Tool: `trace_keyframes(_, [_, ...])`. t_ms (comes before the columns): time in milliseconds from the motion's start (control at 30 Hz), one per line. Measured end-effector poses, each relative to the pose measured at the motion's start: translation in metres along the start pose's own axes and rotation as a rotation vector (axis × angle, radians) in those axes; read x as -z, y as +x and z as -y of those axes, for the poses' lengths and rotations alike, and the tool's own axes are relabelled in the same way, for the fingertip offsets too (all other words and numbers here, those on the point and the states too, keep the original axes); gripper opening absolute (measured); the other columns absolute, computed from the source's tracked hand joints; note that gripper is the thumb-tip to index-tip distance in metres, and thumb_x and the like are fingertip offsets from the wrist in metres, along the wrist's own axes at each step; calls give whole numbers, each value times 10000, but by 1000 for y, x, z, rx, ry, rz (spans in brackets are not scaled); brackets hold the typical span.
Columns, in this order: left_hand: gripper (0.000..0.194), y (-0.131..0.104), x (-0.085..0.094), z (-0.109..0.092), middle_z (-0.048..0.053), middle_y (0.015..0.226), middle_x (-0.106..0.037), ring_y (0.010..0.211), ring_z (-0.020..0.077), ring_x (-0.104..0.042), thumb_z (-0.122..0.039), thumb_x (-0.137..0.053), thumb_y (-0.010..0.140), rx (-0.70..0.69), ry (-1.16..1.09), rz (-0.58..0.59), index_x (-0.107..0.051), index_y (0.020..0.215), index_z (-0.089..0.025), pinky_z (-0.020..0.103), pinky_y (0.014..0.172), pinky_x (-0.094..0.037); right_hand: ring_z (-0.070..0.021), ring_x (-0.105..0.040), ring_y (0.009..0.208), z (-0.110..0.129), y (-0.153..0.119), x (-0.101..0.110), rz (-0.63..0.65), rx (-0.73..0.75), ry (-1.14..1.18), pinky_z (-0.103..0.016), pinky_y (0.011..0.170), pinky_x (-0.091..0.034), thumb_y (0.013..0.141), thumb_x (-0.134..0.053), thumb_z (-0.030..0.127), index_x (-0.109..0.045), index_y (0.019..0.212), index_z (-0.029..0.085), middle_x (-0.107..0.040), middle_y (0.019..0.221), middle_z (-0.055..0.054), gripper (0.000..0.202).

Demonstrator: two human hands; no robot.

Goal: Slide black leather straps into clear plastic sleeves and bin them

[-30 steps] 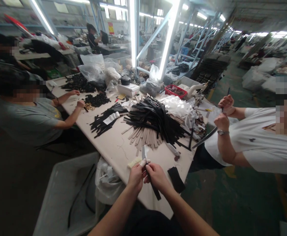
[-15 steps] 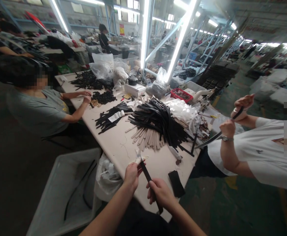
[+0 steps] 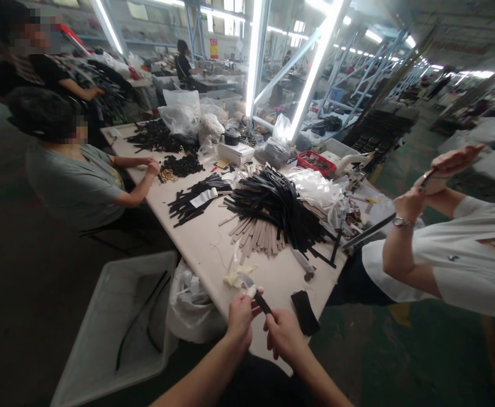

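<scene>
A black strap [image 3: 263,303] runs slantwise between my two hands, low over the near end of the table. My left hand [image 3: 241,317] is closed round its far end, with something white at the fingertips. Just beyond them shows a grey, blade-like piece [image 3: 246,279]; whether my left hand grips it I cannot tell. Pale crumpled material [image 3: 232,279] lies beside that piece. My right hand [image 3: 286,334] pinches the strap nearer to me and hides its lower part. To the right of my right hand lies a flat black piece [image 3: 304,314].
A large heap of black straps [image 3: 273,198] covers the table's middle, a smaller bundle [image 3: 194,203] left of it. A white bin [image 3: 90,328] stands at lower left beside a white bag [image 3: 190,311]. One co-worker [image 3: 73,175] sits left; another [image 3: 438,249] at right handles a strap.
My hands have shifted slightly right, and less of the strap shows below my right hand. The pale material now lies apart from my left fingers. The right co-worker's hands have risen.
</scene>
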State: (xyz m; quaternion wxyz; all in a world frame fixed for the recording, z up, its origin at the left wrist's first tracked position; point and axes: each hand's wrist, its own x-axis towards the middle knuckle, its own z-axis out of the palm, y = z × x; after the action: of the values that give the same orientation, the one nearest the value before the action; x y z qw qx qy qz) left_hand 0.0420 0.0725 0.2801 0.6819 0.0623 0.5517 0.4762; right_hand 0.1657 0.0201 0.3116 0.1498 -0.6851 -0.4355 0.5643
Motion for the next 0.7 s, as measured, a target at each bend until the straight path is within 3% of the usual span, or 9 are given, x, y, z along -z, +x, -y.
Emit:
trace_keyframes(133, [245, -17, 3, 15, 162, 1004, -745, 742, 190, -683, -268, -746, 755, 64, -23, -8, -709, 946, -119, 308, 675, -557, -130, -484, 287, -16, -13, 1, 42, -15, -41, -184, 302, -282, 987, -348, 442, -596, 830, 173, -576, 434, -2, 399])
trace_keyframes(333, [177, -32, -2, 30, 173, 1016, -742, 759, 195, -682, -248, -721, 776, 142, -19, -30, -705, 891, -115, 298, 646, -556, -102, -434, 283, -28, -13, 0, 50, -94, -41, -175, 316, -274, 991, -346, 374, -574, 760, 161, -559, 439, 0, 388])
trace_keyframes(500, [175, -41, -3, 36, 163, 958, -746, 733, 194, -681, -229, -755, 735, 110, 10, -10, -726, 862, -112, 267, 593, -529, -110, -428, 281, -27, -18, 2, 58, 25, 70, -190, 308, -271, 986, -324, 452, -585, 891, 165, -561, 451, 20, 400])
trace_keyframes(600, [207, -50, -7, 38, 153, 851, -744, 697, 199, -674, -278, -779, 716, 102, 20, 33, -744, 826, -106, 242, 523, -485, -106, -450, 309, -21, -19, 5, -22, 110, 41, -193, 327, -294, 970, -358, 498, -569, 789, 172, -549, 457, 12, 428])
trace_keyframes(700, [251, -54, -14, 25, 147, 831, -743, 696, 197, -672, -300, -820, 676, 81, 6, 56, -763, 821, -102, 239, 535, -482, -107, -473, 328, -15, -22, 7, -7, 159, 103, -195, 334, -326, 961, -366, 554, -569, 809, 170, -573, 495, 3, 460])
